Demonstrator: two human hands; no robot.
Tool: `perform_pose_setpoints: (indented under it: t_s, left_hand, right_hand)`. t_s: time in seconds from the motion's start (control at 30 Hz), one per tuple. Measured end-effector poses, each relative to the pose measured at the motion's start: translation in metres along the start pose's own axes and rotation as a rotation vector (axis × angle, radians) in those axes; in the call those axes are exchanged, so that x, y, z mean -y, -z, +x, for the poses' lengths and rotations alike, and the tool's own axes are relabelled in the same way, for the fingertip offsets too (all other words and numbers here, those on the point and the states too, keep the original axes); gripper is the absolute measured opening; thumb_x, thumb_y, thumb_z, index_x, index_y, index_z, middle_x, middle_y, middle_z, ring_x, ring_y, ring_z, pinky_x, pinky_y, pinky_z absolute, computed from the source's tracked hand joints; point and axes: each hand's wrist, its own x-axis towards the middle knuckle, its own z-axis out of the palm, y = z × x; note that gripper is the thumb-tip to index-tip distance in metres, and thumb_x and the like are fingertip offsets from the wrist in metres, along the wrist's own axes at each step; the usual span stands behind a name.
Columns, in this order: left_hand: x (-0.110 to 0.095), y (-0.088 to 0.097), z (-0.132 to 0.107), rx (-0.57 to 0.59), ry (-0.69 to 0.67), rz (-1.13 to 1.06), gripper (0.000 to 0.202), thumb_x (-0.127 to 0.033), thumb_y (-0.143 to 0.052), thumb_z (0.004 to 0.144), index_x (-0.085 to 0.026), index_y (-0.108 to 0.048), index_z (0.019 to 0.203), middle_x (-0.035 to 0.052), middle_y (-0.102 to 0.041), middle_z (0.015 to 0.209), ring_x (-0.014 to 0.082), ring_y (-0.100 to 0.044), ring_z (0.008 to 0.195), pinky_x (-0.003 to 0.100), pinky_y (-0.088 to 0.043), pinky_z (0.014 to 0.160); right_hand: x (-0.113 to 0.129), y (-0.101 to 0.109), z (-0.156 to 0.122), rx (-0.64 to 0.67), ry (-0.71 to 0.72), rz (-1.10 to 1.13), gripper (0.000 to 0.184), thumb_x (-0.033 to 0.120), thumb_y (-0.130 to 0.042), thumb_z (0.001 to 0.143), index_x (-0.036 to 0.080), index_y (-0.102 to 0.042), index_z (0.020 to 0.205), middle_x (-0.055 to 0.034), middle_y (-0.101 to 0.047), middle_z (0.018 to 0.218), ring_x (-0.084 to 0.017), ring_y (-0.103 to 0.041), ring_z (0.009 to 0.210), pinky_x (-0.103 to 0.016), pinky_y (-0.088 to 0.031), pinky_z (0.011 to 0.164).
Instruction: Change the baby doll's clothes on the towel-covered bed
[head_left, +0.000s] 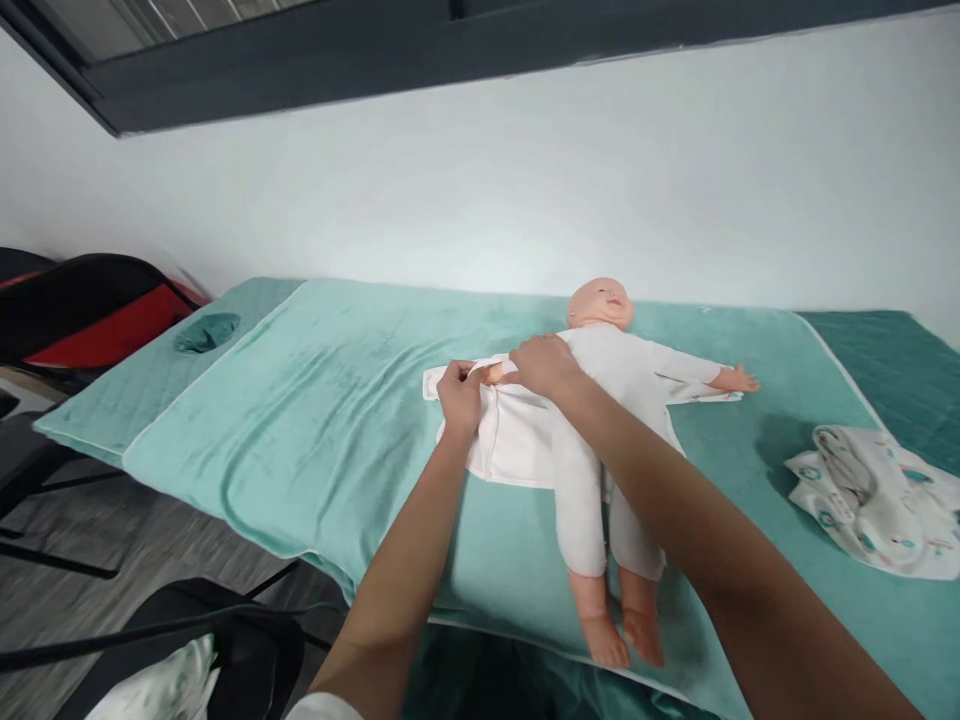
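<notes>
A baby doll (pixel 600 305) lies on its back on a teal towel (pixel 322 400), dressed in a white romper (pixel 622 380) with its bare feet toward me. My left hand (pixel 459 397) pinches the romper's sleeve at the doll's arm, fingers closed on the fabric. My right hand (pixel 544 365) is closed over the doll's arm and shoulder on the same side, gripping it. The doll's other arm (pixel 735 380) sticks out bare-handed to the right.
A crumpled patterned cloth (pixel 870 495) lies on the table at the right. A dark teal cloth wad (pixel 206 332) sits at the far left. Black chairs (pixel 82 310) stand left and below, one with a printed cloth (pixel 161 685). A white wall is behind.
</notes>
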Motion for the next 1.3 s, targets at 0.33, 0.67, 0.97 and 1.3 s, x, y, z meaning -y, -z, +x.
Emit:
perform_pose_setpoints:
  t_s: [0.33, 0.67, 0.97, 1.3]
  left_hand:
    - [0.005, 0.002, -0.003, 0.045, -0.322, 0.482, 0.019, -0.03, -0.05, 0.095, -0.021, -0.065, 0.102, 0.0078, -0.067, 0.102, 0.0203, -0.061, 0.097, 0.032, -0.046, 0.09]
    - [0.002, -0.001, -0.014, 0.001, -0.241, 0.914, 0.026, -0.041, -0.058, 0.094, -0.02, -0.057, 0.11, 0.0122, -0.063, 0.114, 0.0273, -0.062, 0.104, 0.035, -0.046, 0.079]
    - [-0.017, -0.002, -0.026, 0.135, -0.077, 0.995, 0.028, -0.046, -0.052, 0.095, -0.02, -0.056, 0.085, 0.0111, -0.068, 0.086, 0.0283, -0.064, 0.087, 0.033, -0.04, 0.072]
    - [-0.064, -0.049, -0.027, 0.411, -0.122, 0.211, 0.022, -0.037, -0.056, 0.094, -0.019, -0.053, 0.081, -0.0018, -0.055, 0.083, 0.0128, -0.049, 0.079, 0.024, -0.037, 0.075]
  right_hand:
    - [0.008, -0.001, -0.004, -0.201, -0.073, 0.056, 0.03, 0.029, -0.047, 0.099, 0.014, -0.061, 0.121, -0.0174, -0.065, 0.122, -0.032, -0.058, 0.113, -0.042, -0.041, 0.094]
    - [-0.092, -0.034, -0.109, -0.832, -0.685, 0.603, 0.035, 0.039, -0.047, 0.091, 0.017, -0.06, 0.114, -0.0142, -0.065, 0.113, -0.026, -0.061, 0.105, -0.041, -0.048, 0.097]
    - [-0.109, -0.056, -0.131, -0.581, -0.838, 0.792, 0.056, 0.059, -0.047, 0.091, 0.017, -0.057, 0.127, -0.014, -0.072, 0.099, -0.034, -0.064, 0.103, -0.05, -0.047, 0.095]
    - [-0.096, -0.065, -0.12, -0.666, -0.563, 1.642, 0.081, 0.053, -0.075, 0.076, 0.025, -0.045, 0.146, -0.0069, -0.068, 0.124, -0.024, -0.065, 0.113, -0.039, -0.054, 0.099]
